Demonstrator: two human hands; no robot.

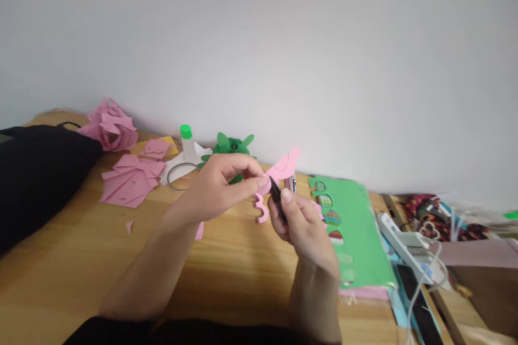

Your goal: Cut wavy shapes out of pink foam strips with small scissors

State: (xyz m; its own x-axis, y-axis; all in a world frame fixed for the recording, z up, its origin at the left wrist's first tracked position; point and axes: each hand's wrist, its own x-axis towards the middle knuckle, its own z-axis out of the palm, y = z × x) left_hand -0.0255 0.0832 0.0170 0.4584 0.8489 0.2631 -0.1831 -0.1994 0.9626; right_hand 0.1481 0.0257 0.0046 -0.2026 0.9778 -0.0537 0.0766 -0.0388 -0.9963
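Raised over the table, my left hand [226, 180] pinches a pink piece of paper [285, 164] between thumb and fingers. A curved line shows on the paper, whose pointed end reaches up and to the right. My right hand [301, 221] is closed around small black scissors [277, 192], their tips against the paper's lower edge beside my left fingertips. Much of the scissors is hidden in my grip. Just below the hands, a wavy pink cutout [261, 209] lies on the table. A green paper figure [233, 144] stands behind my left hand, partly covered by it.
Pink folded papers [129, 180] and a glue stick with green cap [186, 140] are at left, near a metal ring [182, 177] and a black bag [40, 172]. On the right lie a green sheet [356, 226], a power strip [404, 248] with cables and a phone [418, 304].
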